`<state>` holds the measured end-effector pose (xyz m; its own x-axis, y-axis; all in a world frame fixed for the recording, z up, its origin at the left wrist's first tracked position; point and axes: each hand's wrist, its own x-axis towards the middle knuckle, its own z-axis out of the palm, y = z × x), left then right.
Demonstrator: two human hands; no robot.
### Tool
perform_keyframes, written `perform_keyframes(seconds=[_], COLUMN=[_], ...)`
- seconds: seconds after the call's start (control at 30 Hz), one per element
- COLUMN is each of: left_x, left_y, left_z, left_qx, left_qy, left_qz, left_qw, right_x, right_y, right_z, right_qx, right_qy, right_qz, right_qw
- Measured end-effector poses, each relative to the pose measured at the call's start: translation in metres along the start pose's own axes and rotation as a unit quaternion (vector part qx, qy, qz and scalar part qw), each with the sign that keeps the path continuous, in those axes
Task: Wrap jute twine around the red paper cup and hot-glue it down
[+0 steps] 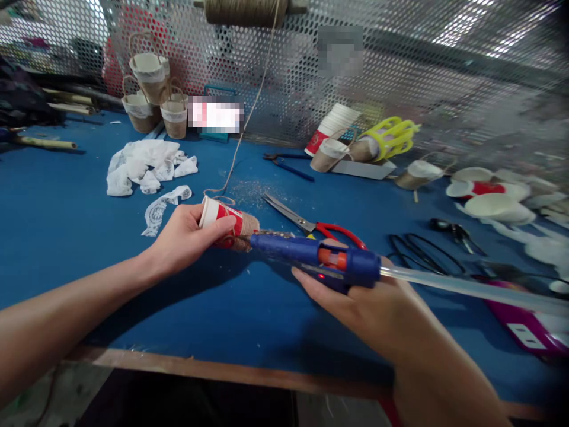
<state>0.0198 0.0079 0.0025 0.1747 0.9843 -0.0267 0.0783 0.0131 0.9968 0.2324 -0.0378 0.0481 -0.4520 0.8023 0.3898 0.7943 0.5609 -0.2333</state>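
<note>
My left hand is closed around a red and white paper cup, tipped on its side with its open rim to the left. Brown twine is wound around the cup's base end. In my right hand is a blue hot glue gun, its nozzle at the twine-wrapped part; whether it touches cannot be made out. A long clear glue stick sticks out of its back. From the cup a loose twine strand runs up to a spool at the top.
Red-handled scissors lie just behind the glue gun, pliers farther back. White lace is heaped at left near several twine-covered baskets. Stacked cups stand back right. A black cable and purple power strip lie right.
</note>
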Motion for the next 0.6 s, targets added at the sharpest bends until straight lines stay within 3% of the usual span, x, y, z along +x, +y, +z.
perform_keyframes(seconds=[0.3, 0.6], left_x=[0.0000, 0.0001], left_y=[0.0014, 0.0010], left_z=[0.0019, 0.0030], left_qx=[-0.066, -0.133], left_qy=[0.007, -0.019], left_qz=[-0.039, -0.077], left_qw=[0.997, 0.988], right_x=[-0.0018, -0.0049], right_y=[-0.0021, -0.0002], right_z=[-0.0004, 0.0030], right_qx=[0.085, 0.044], right_qy=[-0.053, -0.038], right_qz=[0.065, 0.072], right_qw=[0.993, 0.996])
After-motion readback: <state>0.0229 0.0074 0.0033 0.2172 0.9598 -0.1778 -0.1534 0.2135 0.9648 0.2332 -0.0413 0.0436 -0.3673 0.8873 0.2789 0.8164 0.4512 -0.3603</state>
